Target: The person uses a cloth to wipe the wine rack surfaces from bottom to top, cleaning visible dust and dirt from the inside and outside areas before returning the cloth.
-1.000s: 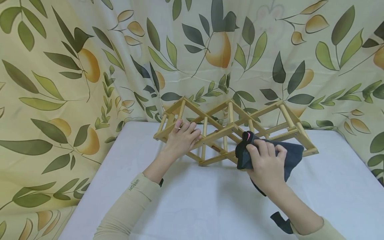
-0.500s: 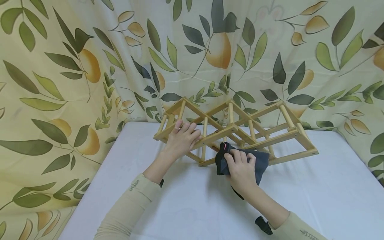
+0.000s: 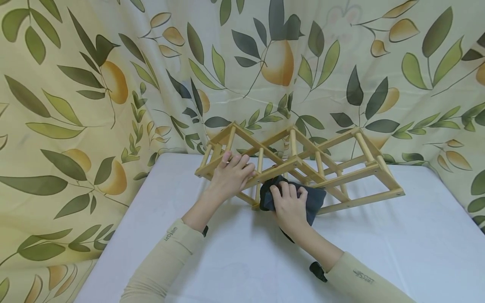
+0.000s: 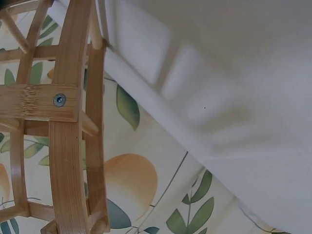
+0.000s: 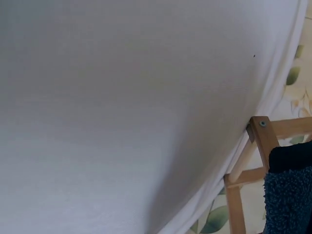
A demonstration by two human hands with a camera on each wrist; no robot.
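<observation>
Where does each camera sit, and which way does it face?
Head: on the head, facing forward and down at wooden rack, dark cloth and white table; left hand, right hand and sleeves show.
Left wrist: on that wrist, facing rack, table and patterned curtain; no recognisable hand.
Right wrist: on that wrist, mostly facing table; rack and cloth at picture right; no recognisable hand.
Head and right wrist share the cloth.
</observation>
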